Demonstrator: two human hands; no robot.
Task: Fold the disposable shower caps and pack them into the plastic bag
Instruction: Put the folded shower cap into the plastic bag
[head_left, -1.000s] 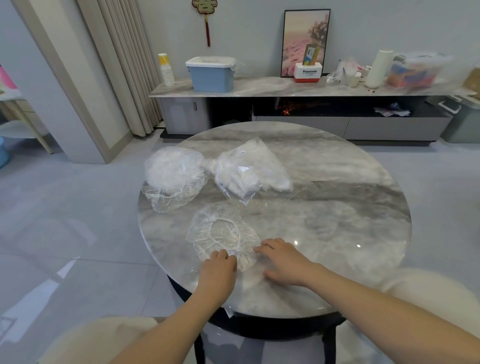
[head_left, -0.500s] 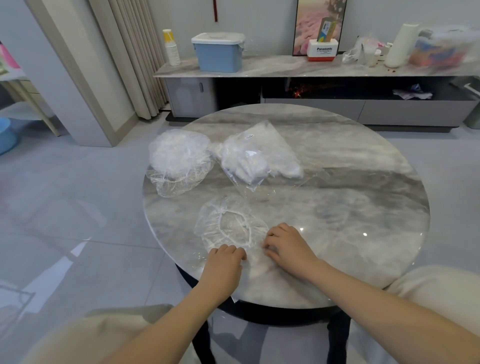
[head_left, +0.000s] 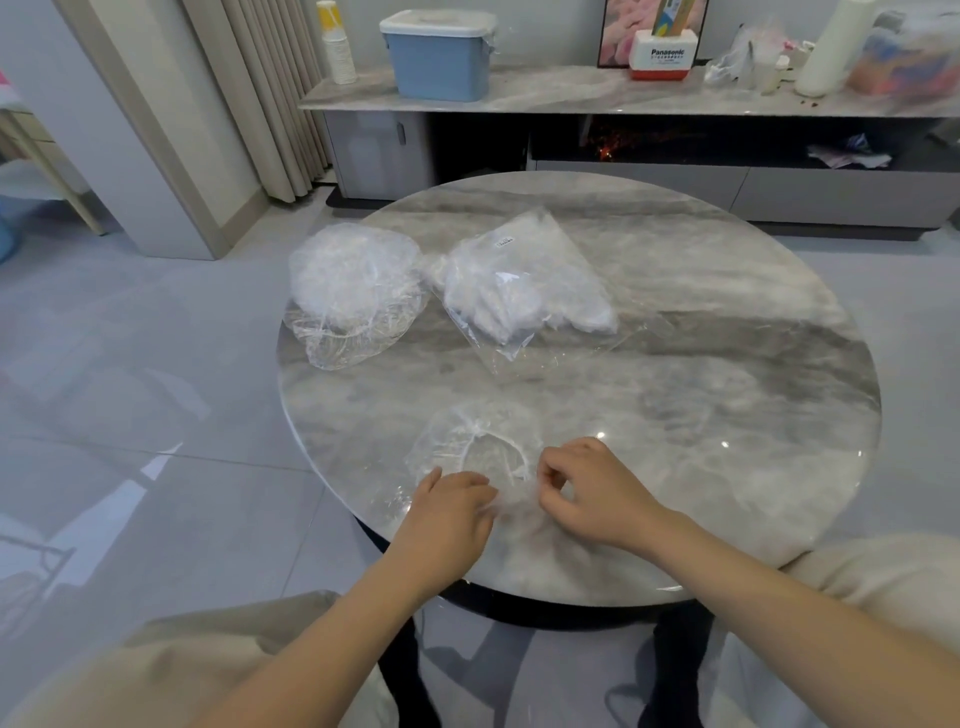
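A clear plastic bag (head_left: 524, 283) lies on the far left-centre of a round marble tabletop (head_left: 727, 364), already stuffed with white, crumpled shower caps; its long axis runs from the near-left corner toward the far right, and a small white label sits near its far edge. Just to its left, touching at one bunched corner, rests a loose heap of unfolded shower caps (head_left: 353, 291), piled into a rounded mound with clear elastic rims showing at the near side. Closer to the person, near the tabletop's front edge, a single transparent shower cap (head_left: 467, 447) lies spread flat, roughly round, its gathered white elastic ring facing up. The left hand (head_left: 447, 512) rests on the near edge of this cap with fingers curled down over the film; whether its grip actually pinches the plastic cannot be told. The right hand (head_left: 592, 491) holds thumb and forefinger closed together at the cap's near-right rim, its grip pinching the thin film. Beyond the tabletop, a long low cabinet (head_left: 571, 98) against the wall carries a lidded blue storage box (head_left: 439, 54), a stack of paper cups (head_left: 337, 44), a red-and-white Panasonic box (head_left: 662, 54) and a white roll (head_left: 831, 47).
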